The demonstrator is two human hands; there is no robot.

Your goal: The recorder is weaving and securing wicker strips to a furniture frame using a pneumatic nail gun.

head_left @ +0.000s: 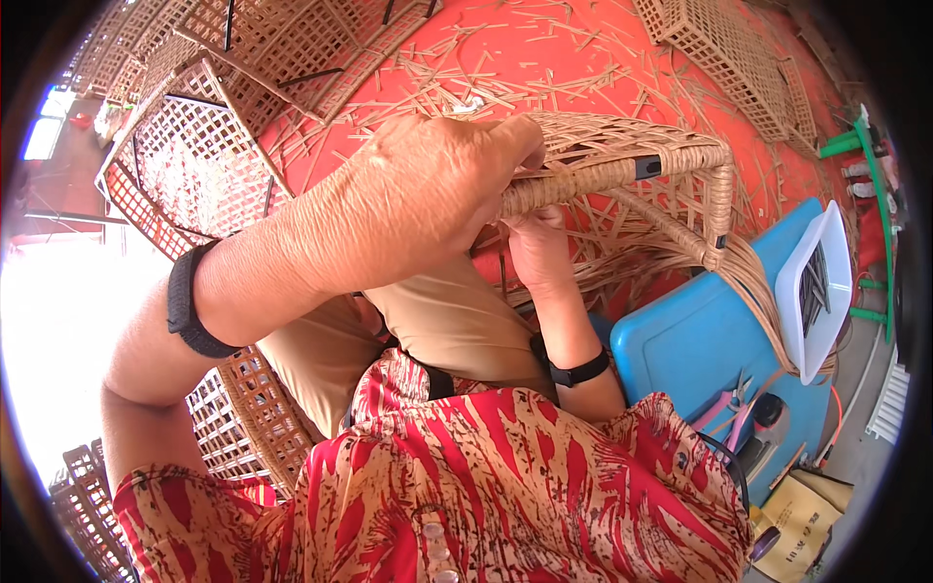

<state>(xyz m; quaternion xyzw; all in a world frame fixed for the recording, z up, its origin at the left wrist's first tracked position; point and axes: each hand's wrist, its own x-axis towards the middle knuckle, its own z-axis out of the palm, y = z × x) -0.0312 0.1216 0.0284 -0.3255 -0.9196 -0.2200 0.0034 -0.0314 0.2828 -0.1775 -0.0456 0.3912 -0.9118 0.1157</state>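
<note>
My left hand [418, 180] reaches across in front of me, its fingers closed over the wrapped rim of a wicker basket [583, 185]. The basket is light brown, with woven sides and corner bars bound in strips; short black bands mark the rim. Just beneath the rim, my right hand [540, 255] has thumb and fingers pinched together. What lies between those fingertips is too small to make out. My left hand hides part of the rim. Long loose cane strips [753, 282] trail below the basket's corner toward the right.
A blue table [680, 335] at my right bears a white tray [814, 291] of dark strips, pink-handled pliers [736, 398] and a yellow paper packet [802, 525]. Cane scraps [515, 87] litter the red floor. Woven panels [194, 146] stand left; a long basket [729, 63] lies far right.
</note>
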